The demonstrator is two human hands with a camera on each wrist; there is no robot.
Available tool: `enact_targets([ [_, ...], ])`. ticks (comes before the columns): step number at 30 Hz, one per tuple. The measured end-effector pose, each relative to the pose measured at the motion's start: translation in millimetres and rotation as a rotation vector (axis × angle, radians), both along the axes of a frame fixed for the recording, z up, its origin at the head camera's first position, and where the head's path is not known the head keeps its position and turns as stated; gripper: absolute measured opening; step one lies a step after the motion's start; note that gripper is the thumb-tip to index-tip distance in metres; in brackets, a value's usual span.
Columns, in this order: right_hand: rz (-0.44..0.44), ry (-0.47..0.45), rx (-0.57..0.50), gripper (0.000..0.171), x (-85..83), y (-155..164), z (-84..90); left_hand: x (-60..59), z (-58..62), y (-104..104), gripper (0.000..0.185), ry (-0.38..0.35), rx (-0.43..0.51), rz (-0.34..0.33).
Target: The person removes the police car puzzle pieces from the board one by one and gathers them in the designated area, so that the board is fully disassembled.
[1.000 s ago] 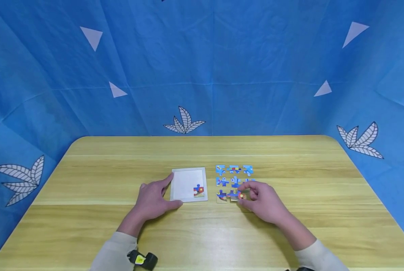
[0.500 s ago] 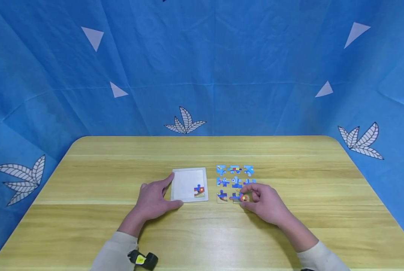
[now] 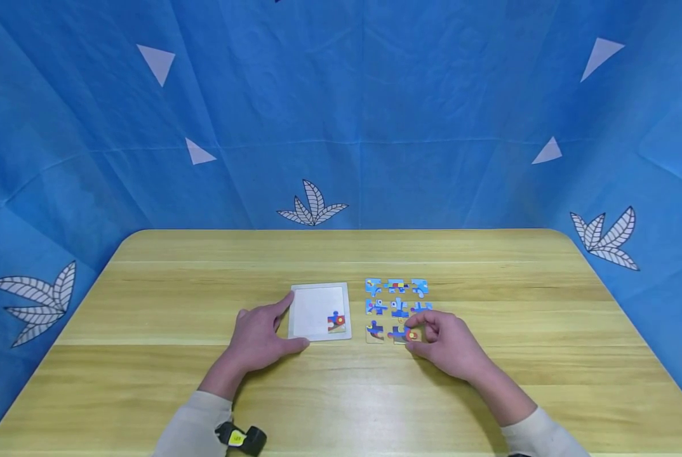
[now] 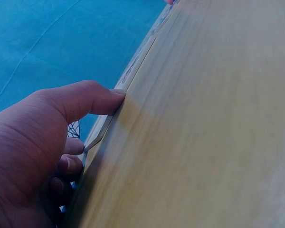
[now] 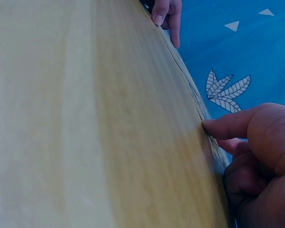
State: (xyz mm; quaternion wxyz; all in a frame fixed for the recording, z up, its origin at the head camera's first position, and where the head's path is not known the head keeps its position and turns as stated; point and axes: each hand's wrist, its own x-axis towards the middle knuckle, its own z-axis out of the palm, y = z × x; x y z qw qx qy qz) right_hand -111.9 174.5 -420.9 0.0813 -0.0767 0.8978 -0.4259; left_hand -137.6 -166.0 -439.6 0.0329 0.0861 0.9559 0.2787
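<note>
I see my right hand [image 3: 446, 346] pinching a puzzle piece [image 3: 401, 332] in the near row of the loose pieces [image 3: 397, 297], right of the table's [image 3: 489, 393] centre; it seems to lie flat. My left hand [image 3: 258, 336] rests spread against the white tray's [image 3: 312, 304] left edge.

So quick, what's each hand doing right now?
Left hand: open, thumb and fingers resting against the white puzzle tray.
Right hand: pinching a puzzle piece in the near row.
</note>
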Motion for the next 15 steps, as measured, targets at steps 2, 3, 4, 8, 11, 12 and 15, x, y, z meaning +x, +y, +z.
enact_targets([
  [2,-0.003,-0.001,-0.001,0.028,-0.1,0.1,-0.6,0.3,0.3,0.0,0.097,0.000,0.002,0.000],
  [3,-0.004,-0.002,-0.001,0.028,-0.1,0.1,-0.7,0.4,0.4,0.0,0.097,0.000,0.002,-0.001],
  [4,-0.003,-0.003,-0.001,0.028,0.0,0.1,-0.9,0.5,0.5,0.0,0.097,0.001,0.002,-0.001],
  [8,-0.002,0.002,-0.002,0.029,0.1,0.5,-1.2,0.5,0.6,-0.1,0.097,0.004,-0.001,-0.002],
  [11,-0.003,0.014,-0.011,0.030,-0.4,0.1,-1.1,0.4,0.7,-0.3,0.097,0.007,-0.003,-0.004],
  [12,-0.004,0.022,-0.017,0.030,-0.6,-0.4,-0.9,0.3,0.8,-0.3,0.097,0.009,-0.003,-0.005],
  [15,-0.004,0.034,-0.046,0.030,-2.0,-4.7,0.2,0.1,1.3,-0.2,0.097,0.013,-0.004,-0.008],
])
